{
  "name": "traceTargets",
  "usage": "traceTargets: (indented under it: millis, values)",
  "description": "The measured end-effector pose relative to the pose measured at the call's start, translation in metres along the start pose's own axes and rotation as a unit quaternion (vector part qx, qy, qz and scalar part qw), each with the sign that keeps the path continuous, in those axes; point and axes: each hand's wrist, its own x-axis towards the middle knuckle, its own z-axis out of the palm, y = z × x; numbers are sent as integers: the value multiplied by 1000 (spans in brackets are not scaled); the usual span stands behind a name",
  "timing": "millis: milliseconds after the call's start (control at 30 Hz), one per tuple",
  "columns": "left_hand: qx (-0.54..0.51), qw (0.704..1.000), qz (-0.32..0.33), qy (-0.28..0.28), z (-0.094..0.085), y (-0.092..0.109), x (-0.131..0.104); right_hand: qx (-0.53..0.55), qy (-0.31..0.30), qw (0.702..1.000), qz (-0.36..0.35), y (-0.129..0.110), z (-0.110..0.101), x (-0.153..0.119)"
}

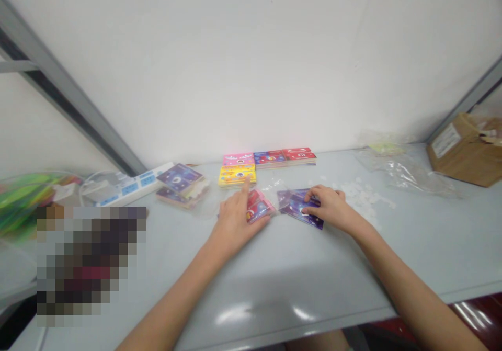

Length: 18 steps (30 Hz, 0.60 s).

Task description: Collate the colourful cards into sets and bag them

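My left hand (237,217) lies with fingers stretched out over a clear plastic bag holding red and pink printed cards (259,207). The index finger reaches toward the yellow stack of cards (237,176). To the right, my right hand (331,207) has its thumb and fingers curled on a dark purple printed card (292,207), which lies at a slant on the table. Clear film shows between the bagged cards and the purple card; whether it covers the purple card I cannot tell.
Behind stand a pink stack (238,159), a blue-red stack (270,158) and a red stack (298,155). At left are purple bagged cards (180,178) and a power strip (131,188). White scraps (366,196), clear bags (408,173) and a cardboard box (463,152) lie right.
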Motion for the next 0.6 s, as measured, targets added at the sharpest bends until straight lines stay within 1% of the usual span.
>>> traceTargets:
  millis: [133,233,300,367,433,533,600]
  values:
    - [6,1000,-8,-6,1,-1,1,-8,26,1000,3,5,3,1]
    - [14,1000,-14,-13,2,-1,1,-7,32,999,3,7,4,1]
    - [19,1000,-16,-16,2,-2,2,15,42,999,12,7,2,2]
    - [23,999,-18,-16,2,-2,2,78,60,995,26,8,-2,3]
    - [26,999,-16,-16,3,-3,2,178,94,978,48,10,-7,5]
    - [27,999,0,-17,3,-3,2,327,162,928,76,15,-16,7]
    - [24,999,16,-21,3,-3,1,393,183,899,70,16,-20,8]
